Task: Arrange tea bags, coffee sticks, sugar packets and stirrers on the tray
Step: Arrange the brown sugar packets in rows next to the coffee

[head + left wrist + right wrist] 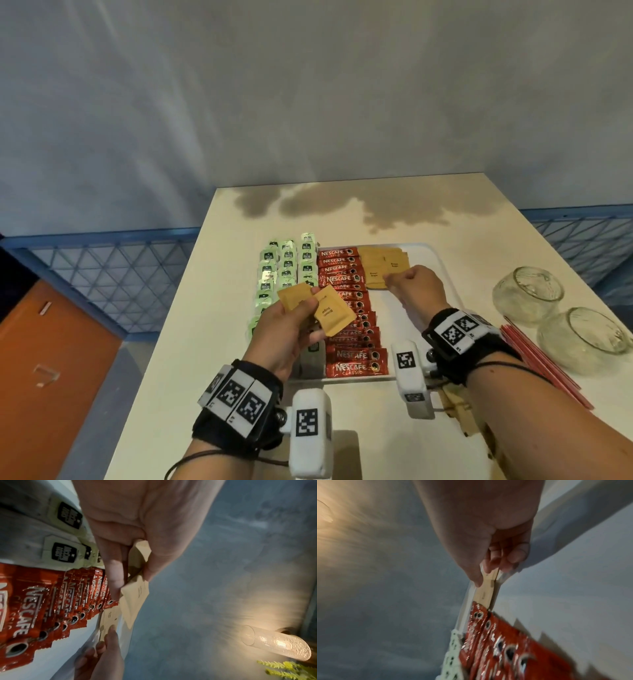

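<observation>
On the white tray (390, 325), green tea bags (284, 270) fill the left side and red coffee sticks (346, 308) run down the middle. Brown sugar packets (380, 267) lie at the tray's far right part. My left hand (308, 305) holds several sugar packets (329, 313) fanned out above the coffee sticks; the left wrist view shows them (135, 599) pinched between thumb and fingers. My right hand (407, 284) pinches one sugar packet (485, 588) down among those on the tray. Red stirrers (541, 359) lie on the table, right of the tray.
Two glass jars (527, 294) (582, 339) lie on their sides at the table's right edge, beyond the stirrers. Wooden pieces (459, 414) sit near the front under my right forearm. The tray's right half is bare. A dark stain (342, 202) marks the table's far end.
</observation>
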`<state>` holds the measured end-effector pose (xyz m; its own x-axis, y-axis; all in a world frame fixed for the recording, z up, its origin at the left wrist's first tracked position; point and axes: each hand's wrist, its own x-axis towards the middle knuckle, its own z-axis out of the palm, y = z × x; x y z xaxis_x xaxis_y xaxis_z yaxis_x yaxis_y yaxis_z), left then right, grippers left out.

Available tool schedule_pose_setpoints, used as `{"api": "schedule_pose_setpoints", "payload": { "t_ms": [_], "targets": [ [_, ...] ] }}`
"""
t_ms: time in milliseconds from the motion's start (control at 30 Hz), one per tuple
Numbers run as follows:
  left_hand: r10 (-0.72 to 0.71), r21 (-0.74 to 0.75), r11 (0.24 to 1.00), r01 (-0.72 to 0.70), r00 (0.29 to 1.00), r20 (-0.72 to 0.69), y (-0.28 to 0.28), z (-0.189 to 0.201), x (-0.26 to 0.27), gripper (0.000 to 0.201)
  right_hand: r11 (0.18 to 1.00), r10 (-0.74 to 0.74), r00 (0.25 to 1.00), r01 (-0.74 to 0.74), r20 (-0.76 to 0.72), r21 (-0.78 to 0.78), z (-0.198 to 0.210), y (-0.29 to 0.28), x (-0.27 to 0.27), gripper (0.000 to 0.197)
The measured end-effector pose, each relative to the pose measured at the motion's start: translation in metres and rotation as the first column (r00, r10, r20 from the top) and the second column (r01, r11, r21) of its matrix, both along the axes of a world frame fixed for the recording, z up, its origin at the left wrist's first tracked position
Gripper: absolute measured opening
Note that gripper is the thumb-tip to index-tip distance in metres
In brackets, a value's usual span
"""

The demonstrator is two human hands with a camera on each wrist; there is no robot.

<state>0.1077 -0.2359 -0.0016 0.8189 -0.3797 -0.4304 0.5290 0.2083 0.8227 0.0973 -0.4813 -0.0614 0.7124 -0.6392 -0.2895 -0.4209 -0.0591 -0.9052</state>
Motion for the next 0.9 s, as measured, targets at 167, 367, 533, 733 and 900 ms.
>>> {"api": "schedule_pose_setpoints", "payload": {
  "t_ms": [167,367,533,733,900],
  "targets": [
    [0.062,0.037,0.997,-0.065,0.996,0.058,-0.008,-0.001,-0.006,0.019,0.973,0.193,0.973,-0.206,0.125,0.105,0.041,0.046,-0.037,0.038],
    [0.097,0.016,0.995,-0.097,0.995,0.038,-0.015,0.000,-0.020,0.016,0.819,0.543,0.832,-0.555,0.116,0.144,0.073,0.081,-0.064,0.026],
    [-0.006,0.075,0.997,0.000,0.996,0.088,-0.005,0.003,-0.030,0.020,0.831,0.536,0.838,-0.545,0.103,0.112,0.085,0.078,-0.074,0.021],
    [-0.216,0.408,0.912,0.047,0.900,0.378,0.009,0.016,-0.035,0.020,0.737,0.673,0.739,-0.673,-0.029,-0.062,0.107,0.055,-0.086,0.012],
    [-0.408,0.518,0.847,0.121,0.771,0.488,-0.001,0.019,-0.047,0.006,0.650,0.735,0.665,-0.747,-0.133,-0.139,0.117,0.052,-0.087,0.006]
  ]
}}
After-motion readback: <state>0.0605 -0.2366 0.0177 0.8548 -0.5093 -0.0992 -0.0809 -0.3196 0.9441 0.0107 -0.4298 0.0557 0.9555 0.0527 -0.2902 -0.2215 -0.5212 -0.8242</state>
